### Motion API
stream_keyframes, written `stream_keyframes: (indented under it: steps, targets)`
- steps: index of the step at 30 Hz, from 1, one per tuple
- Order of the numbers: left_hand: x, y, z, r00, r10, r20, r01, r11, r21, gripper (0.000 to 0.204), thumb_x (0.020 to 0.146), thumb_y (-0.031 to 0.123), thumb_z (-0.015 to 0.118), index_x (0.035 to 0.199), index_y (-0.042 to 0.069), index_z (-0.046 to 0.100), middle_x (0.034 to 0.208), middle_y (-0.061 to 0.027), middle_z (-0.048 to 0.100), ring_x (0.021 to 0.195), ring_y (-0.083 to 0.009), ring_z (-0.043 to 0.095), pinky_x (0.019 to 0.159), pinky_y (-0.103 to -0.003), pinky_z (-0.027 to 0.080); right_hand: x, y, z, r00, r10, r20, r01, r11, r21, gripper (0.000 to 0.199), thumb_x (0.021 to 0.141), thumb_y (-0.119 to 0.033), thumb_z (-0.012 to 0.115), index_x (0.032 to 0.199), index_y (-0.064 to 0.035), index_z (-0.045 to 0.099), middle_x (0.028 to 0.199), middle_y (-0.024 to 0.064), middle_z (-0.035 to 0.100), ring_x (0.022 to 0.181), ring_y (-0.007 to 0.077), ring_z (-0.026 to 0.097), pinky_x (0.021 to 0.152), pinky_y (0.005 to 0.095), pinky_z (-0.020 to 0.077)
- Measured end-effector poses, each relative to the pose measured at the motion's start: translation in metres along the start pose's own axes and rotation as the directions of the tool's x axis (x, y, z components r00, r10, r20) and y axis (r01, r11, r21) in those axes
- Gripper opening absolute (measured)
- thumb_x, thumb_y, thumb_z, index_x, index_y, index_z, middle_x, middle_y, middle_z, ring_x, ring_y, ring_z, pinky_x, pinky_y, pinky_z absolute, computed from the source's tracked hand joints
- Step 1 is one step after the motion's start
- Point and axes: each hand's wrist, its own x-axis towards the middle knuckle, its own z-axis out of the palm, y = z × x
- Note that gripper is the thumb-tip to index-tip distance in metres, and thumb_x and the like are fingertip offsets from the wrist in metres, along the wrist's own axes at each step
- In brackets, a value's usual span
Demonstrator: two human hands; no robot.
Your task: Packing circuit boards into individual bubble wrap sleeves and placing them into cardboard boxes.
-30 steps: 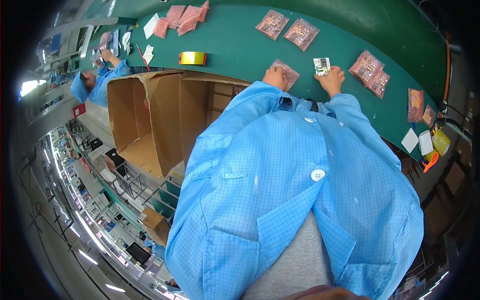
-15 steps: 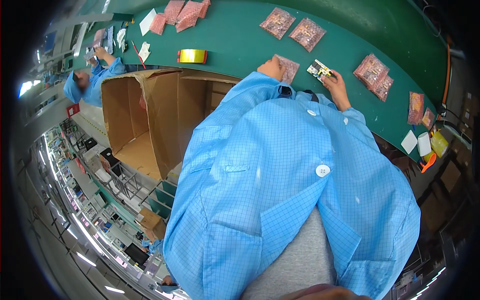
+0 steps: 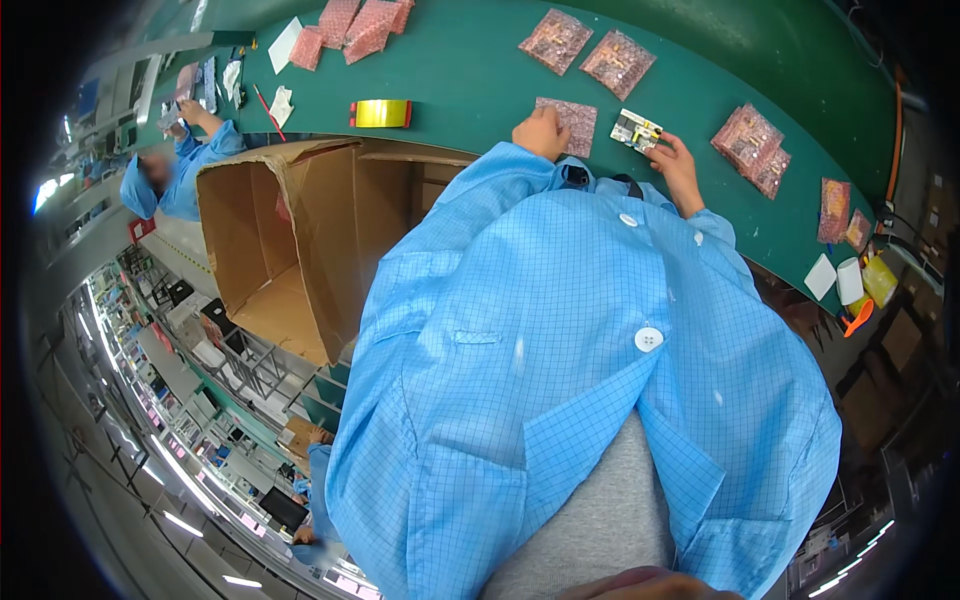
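My left hand (image 3: 541, 134) is closed on the left edge of a pink bubble-wrap bag (image 3: 577, 125), which lies flat or nearly so on the green bench. Its fingertips are partly hidden from me. To the right of the bag, my right hand (image 3: 678, 168) pinches a small circuit board (image 3: 635, 131) by its right end, between thumb and fingers. White, yellow and black parts cover the board's upper face. A narrow gap separates board and bag.
Filled bubble-wrap bags (image 3: 617, 64) lie beyond my hands, with a stack (image 3: 748, 138) to the right. A yellow tape roll (image 3: 381, 113) stands on the green bench (image 3: 460, 60). An open cardboard box (image 3: 325, 245) is at my left. Farther left, a co-worker (image 3: 185, 165) sits handling something.
The bubble-wrap bag has turned squarer and shows more of its face beside my left hand. The circuit board has tilted slightly and moved a little left with my right hand.
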Motion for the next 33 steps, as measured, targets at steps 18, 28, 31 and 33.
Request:
stream_keyframes:
  steps: [18,28,31,33]
  targets:
    - [0.008,0.009,0.023,0.957,0.234,-0.171,-0.289,0.823,-0.490,0.008,0.075,0.014,0.065,0.079,0.008,0.064,0.087,-0.0085,0.059,0.070,-0.0246,0.063,0.063,-0.036,0.052,-0.003,-0.009,0.025,0.989,-0.132,0.070,0.136,0.989,-0.057,0.050,0.079,-0.010,0.071,0.124,-0.0044,0.049,0.103,0.0067,0.065,0.083,0.0086,0.057,0.064,0.0210,0.0418]
    - [0.010,0.009,0.022,0.920,0.234,-0.316,-0.368,0.797,-0.480,0.010,0.078,0.012,0.067,0.084,0.005,0.062,0.084,-0.0061,0.059,0.064,-0.0175,0.062,0.059,-0.030,0.052,0.002,-0.008,0.029,0.965,-0.198,0.169,0.209,0.977,-0.049,0.049,0.077,-0.005,0.072,0.121,-0.0018,0.052,0.095,0.0061,0.067,0.064,0.0029,0.047,0.057,0.0190,0.0383]
    - [0.011,0.009,0.021,0.927,0.236,-0.290,-0.356,0.795,-0.491,0.008,0.078,0.011,0.065,0.083,0.006,0.062,0.088,-0.0069,0.058,0.068,-0.0200,0.062,0.061,-0.031,0.053,0.002,-0.018,0.028,0.962,-0.183,0.204,0.214,0.966,-0.143,0.048,0.077,-0.005,0.072,0.121,-0.0026,0.054,0.093,0.0061,0.068,0.065,0.0030,0.049,0.057,0.0194,0.0392]
    - [0.011,0.010,0.022,0.937,0.228,-0.266,-0.337,0.792,-0.509,0.007,0.077,0.011,0.064,0.083,0.007,0.062,0.090,-0.0079,0.058,0.071,-0.0227,0.063,0.064,-0.033,0.053,0.002,-0.024,0.026,0.962,-0.203,0.183,0.239,0.950,-0.201,0.045,0.077,-0.005,0.071,0.119,-0.0031,0.057,0.092,0.0058,0.068,0.066,0.0037,0.051,0.058,0.0200,0.0403]
